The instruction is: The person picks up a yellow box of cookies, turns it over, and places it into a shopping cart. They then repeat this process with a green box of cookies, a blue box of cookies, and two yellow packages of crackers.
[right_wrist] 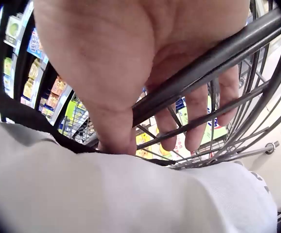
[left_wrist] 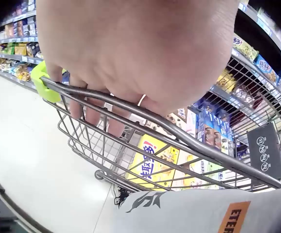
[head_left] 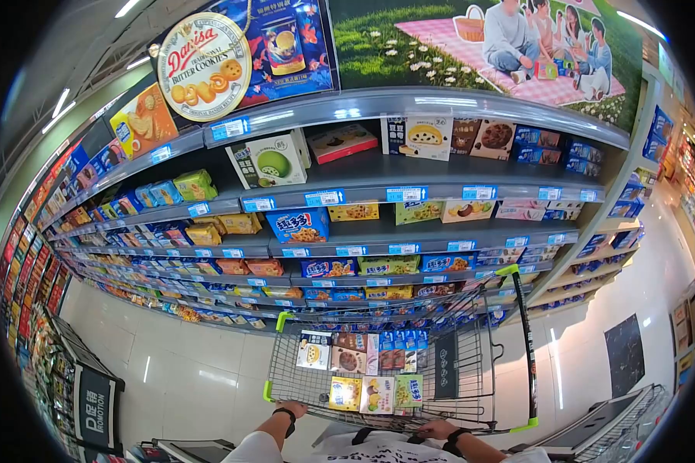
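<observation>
A wire shopping cart with green corner pieces stands before the person. My left hand grips its near rim close to the left corner; in the left wrist view the fingers of that hand hook over the dark rail. Farther right on the same side, my right hand holds the rim, with thumb and fingers on either side of the rail in the right wrist view. Inside the cart lie two rows of packages, among them a yellow pack, a white box and blue packs.
Shelves of boxed and bagged cookies curve along the cart's far side. A promotion stand is at lower left, and another cart or rack at lower right. Pale tiled floor extends on both sides.
</observation>
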Demonstrator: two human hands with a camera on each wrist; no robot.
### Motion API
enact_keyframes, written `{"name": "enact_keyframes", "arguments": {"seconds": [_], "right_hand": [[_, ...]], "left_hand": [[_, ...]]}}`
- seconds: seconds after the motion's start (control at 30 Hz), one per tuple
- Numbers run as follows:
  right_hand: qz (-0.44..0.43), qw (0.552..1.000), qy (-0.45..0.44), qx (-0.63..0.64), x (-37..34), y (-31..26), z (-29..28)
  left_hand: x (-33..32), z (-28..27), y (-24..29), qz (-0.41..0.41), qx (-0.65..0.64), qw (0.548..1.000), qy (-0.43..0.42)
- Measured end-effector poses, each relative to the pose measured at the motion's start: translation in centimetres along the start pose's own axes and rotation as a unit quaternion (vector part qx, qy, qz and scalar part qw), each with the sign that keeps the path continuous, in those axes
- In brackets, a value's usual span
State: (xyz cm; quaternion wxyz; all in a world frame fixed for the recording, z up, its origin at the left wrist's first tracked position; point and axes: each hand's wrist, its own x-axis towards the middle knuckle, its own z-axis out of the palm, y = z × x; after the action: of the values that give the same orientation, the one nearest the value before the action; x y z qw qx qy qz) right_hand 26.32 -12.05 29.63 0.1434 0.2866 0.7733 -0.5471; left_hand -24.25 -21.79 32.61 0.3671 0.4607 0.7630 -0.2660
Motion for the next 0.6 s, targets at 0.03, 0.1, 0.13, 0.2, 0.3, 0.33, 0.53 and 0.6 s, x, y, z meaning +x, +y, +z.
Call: {"name": "enact_keyframes", "arguments": {"seconds": [0.03, 0.1, 0.13, 0.2, 0.3, 0.33, 0.53, 0.6], "right_hand": [[0.002, 1.0, 0.007, 0.011, 0.2, 0.1, 0.2], [-0.004, 1.0, 0.008, 0.024, 1.1, 0.7, 1.0], [-0.036, 0.999, 0.02, 0.009, 1.8, 1.7, 1.5], [-0.065, 0.997, 0.038, 0.007, 2.1, 1.7, 2.4], [-0.025, 0.999, 0.012, -0.02, 2.3, -0.4, 1.7], [-0.021, 1.0, -0.001, -0.02, 2.8, -0.7, 1.7], [-0.047, 0.943, 0.327, 0.037, 4.4, -8.8, -6.5], [-0.083, 0.889, 0.444, 0.069, 3.2, -17.7, -15.3]], "left_hand": [[0.2, 0.4, 0.1, -0.003, -0.002, 1.0, 0.004], [0.2, 1.5, -0.7, -0.018, -0.062, 0.998, 0.015], [0.5, 1.8, -0.9, -0.049, -0.032, 0.998, -0.008], [5.6, 5.8, -3.6, -0.065, -0.049, 0.996, -0.025], [4.8, 4.8, -4.5, -0.065, -0.036, 0.997, 0.002], [4.5, 3.8, -4.7, -0.043, -0.045, 0.998, -0.028], [4.2, -5.0, -10.6, -0.024, -0.508, 0.807, 0.3], [1.5, -12.0, -12.8, 0.045, -0.479, 0.748, 0.456]]}}
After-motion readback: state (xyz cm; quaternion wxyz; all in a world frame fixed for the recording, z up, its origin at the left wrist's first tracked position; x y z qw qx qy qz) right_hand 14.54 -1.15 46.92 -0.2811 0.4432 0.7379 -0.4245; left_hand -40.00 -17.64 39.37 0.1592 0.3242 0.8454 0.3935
